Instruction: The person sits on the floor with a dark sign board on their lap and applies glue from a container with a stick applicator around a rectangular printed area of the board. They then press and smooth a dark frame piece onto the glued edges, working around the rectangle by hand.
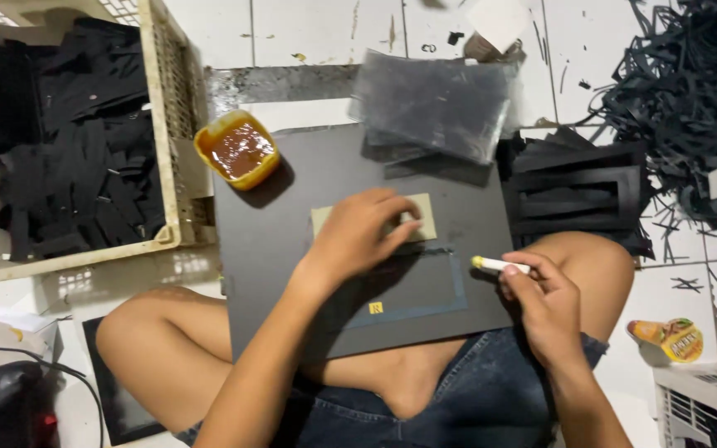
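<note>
- The left hand (363, 232) is pressing flat, fingers spread, on a beige card strip (421, 222) lying on the dark board (292, 249).
- The right hand (541, 303) is gripping a small yellow-tipped brush (498, 265) at the board's right edge.
- An orange glue tub (236, 149) is sitting at the board's upper left corner.

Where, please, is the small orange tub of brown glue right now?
The orange glue tub sits on the dark board's upper-left corner, beside the cream plastic crate.

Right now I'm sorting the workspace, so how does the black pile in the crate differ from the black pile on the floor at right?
The crate pile is flat, wide strips stacked inside a cream plastic crate; the floor pile is thin, tangled offcuts lying loose on white tiles. The crate pile sits beyond the left hand, the floor pile beyond the right hand. Both look like the same black sheet material.
</note>
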